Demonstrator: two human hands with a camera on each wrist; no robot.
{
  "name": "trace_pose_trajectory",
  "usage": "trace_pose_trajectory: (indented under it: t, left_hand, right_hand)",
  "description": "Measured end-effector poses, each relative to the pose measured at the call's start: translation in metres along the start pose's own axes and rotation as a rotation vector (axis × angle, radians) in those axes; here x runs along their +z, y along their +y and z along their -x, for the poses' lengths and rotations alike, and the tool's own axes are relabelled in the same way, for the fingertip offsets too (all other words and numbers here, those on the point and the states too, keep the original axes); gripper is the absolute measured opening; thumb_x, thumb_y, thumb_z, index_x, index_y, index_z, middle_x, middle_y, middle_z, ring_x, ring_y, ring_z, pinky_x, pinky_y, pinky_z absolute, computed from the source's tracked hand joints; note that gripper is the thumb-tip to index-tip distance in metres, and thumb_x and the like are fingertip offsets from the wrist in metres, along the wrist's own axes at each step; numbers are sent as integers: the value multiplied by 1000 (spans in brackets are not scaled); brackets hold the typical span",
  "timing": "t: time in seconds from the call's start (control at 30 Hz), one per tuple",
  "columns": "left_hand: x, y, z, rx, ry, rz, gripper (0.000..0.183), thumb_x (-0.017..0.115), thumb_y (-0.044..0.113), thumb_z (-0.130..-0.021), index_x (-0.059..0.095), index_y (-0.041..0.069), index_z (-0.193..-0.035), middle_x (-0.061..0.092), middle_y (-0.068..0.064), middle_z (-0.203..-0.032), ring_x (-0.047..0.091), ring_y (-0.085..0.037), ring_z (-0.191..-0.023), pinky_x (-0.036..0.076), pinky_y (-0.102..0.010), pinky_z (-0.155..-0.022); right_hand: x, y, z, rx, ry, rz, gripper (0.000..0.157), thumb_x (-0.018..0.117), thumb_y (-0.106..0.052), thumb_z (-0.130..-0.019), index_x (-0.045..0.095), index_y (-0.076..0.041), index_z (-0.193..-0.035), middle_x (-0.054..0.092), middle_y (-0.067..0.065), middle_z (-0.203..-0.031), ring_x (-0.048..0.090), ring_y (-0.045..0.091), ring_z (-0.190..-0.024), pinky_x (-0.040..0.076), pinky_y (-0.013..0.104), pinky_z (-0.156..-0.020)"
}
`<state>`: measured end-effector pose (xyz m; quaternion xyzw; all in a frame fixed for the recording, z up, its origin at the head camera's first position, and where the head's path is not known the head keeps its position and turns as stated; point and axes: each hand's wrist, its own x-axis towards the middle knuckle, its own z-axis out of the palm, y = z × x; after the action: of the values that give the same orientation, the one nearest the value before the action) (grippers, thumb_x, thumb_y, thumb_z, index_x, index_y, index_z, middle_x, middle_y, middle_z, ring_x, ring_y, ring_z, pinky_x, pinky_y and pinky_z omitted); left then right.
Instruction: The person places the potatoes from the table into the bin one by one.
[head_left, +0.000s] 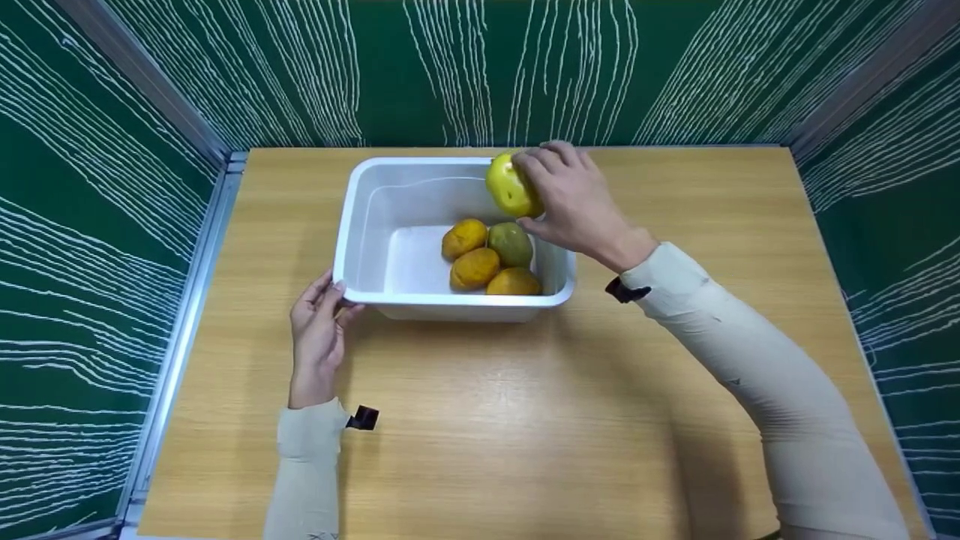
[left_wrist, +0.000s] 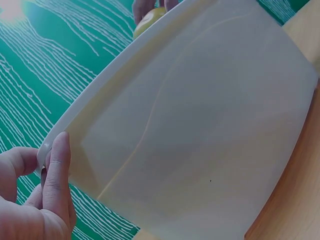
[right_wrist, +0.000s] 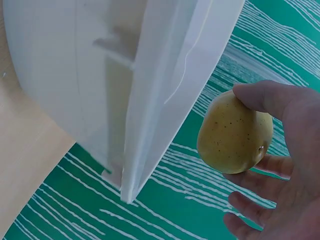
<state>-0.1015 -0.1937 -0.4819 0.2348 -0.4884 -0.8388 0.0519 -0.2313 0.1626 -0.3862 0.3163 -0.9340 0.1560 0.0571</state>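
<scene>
A white plastic tub (head_left: 420, 299) stands on the wooden table, with several mangoes (head_left: 475, 268) grouped at the right side of its floor. Most are orange-yellow; one mango (head_left: 510, 244) is dull green. My left hand (head_left: 316, 334) pinches the tub's rim at the near left corner, thumb and fingers on either side of it in the left wrist view. Over the tub's far right part, my right hand (head_left: 574, 199) holds a yellow mango (head_left: 510, 187) between thumb and fingers. Small dark specks dot this mango (right_wrist: 235, 132) in the right wrist view.
The wooden table (head_left: 480, 420) extends around the tub on all sides. Green panels with white streaks (head_left: 390, 75) rise behind it and at both sides, joined by metal frame posts (head_left: 176, 82). A small dark device (head_left: 364, 418) sits at the left cuff.
</scene>
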Motion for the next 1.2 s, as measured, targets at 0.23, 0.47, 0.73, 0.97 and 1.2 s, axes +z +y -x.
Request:
trace_pose_trajectory:
  t: [0.23,0.47,0.73,0.97,1.2]
  left_hand:
    - [0,0,1,14,7,10,45,50,-7,-107,42,-13,-151,62,-15,-118,70,-16,-79,68,-17,-65]
    - [-2,-1,0,2,3,52,44,51,-8,-107,42,-14,-149,65,-14,-113,67,-14,-71,68,-17,-64]
    - [-2,-1,1,-5,18,45,46,49,-9,-107,39,-15,-151,63,-15,-116,68,-15,-73,68,-17,-63]
    - [1,1,2,0,6,30,46,49,-8,-107,40,-13,-152,62,-16,-120,70,-15,-78,68,-18,-65]
    - [1,1,1,-6,7,17,46,49,-7,-107,40,-12,-152,60,-15,-122,70,-16,-81,68,-18,-67]
  right_hand:
    - [8,-12,-9,-37,-71,22,78,87,-31,-88,50,-3,-151,56,20,-150,45,42,-141,39,62,-127]
    - [15,-26,-17,-72,-128,29,77,86,-31,-88,50,-4,-150,57,18,-149,44,41,-141,41,62,-125]
    - [25,-38,-28,-100,-200,50,73,85,-32,-90,52,-5,-149,58,17,-148,45,38,-138,43,57,-124]
    - [26,-41,-32,-127,-261,71,70,87,-30,-90,55,-4,-146,61,18,-145,49,39,-133,47,55,-121]
    - [20,-46,-39,-137,-288,88,70,86,-32,-90,55,-4,-147,62,18,-145,51,38,-133,47,55,-122]
